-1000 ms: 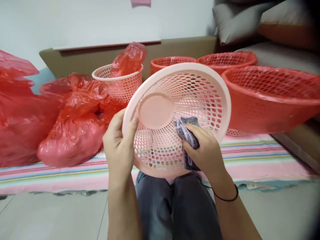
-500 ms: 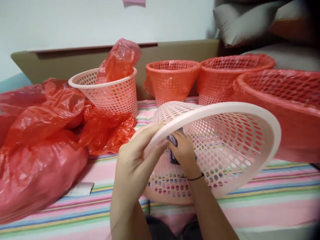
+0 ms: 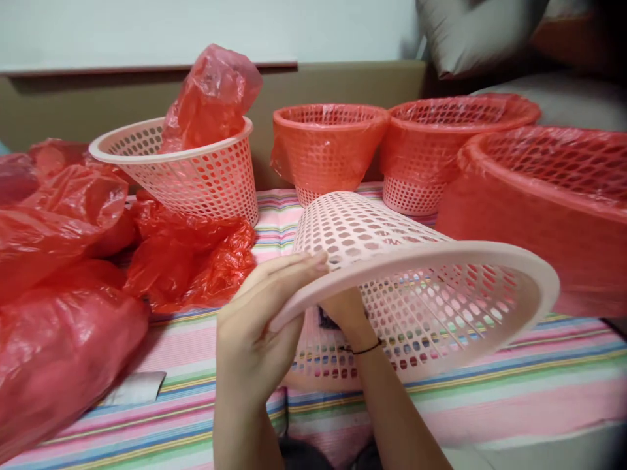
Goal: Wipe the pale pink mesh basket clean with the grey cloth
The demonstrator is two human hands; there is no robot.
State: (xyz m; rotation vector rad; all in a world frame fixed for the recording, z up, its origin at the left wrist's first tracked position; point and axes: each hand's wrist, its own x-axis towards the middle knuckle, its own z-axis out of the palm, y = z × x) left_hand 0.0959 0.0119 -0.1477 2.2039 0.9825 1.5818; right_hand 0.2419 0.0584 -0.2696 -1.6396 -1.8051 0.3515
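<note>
A pale pink plastic basket [image 3: 365, 225] with a perforated wall lies tipped on its side, its mouth facing me. My left hand [image 3: 267, 320] is closed round the left part of its rim, thumb inside and fingers over the outer wall. My right hand [image 3: 345, 310], with a thin dark band at the wrist, reaches into the basket. Under it shows a bit of dark cloth [image 3: 327, 320], held against the inner wall. The rim hides my right fingertips and most of the cloth.
Behind stands a pink basket [image 3: 215, 189] with a red plastic bag [image 3: 215, 98] bunched inside. Several baskets covered in red plastic, one a red-lined basket [image 3: 328, 143], stand at the back and right. Loose red bags [image 3: 63, 326] heap up on the left over the striped cloth [image 3: 191, 391].
The basket's rim has tilted downward, showing more of its outer wall. My left fingers now lie over the outside, and my right hand is more hidden behind the rim. The view has shifted slightly.
</note>
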